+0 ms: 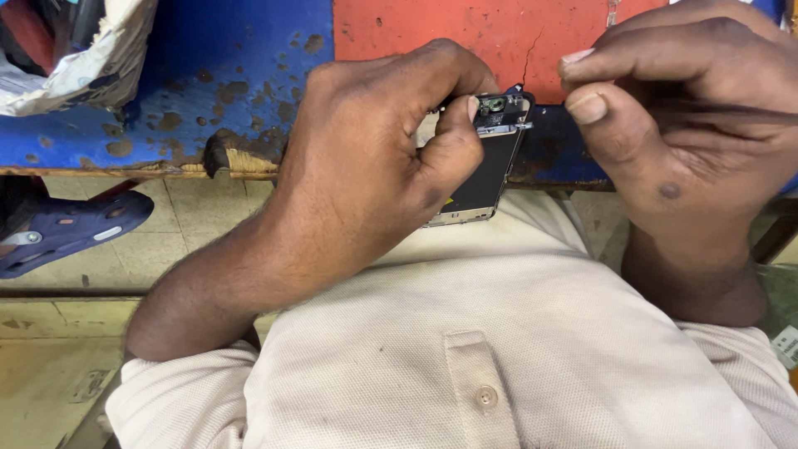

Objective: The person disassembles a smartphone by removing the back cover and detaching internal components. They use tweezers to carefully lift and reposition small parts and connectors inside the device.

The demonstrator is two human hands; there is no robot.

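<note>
upright, the opened phone sits gripped in the left hand

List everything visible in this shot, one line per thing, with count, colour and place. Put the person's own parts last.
opened phone: one, black and silver, held at centre over the bench edge
thin tool: one, dark, blurred, pinched at right
workbench: one, worn blue and red, across the top
crumpled paper: one, white, top left on the bench
sandal: one, dark blue, on the tiled floor at left
shirt: one, pale beige with a button, bottom
left hand: one, gripping the phone
right hand: one, pinching the tool
</note>
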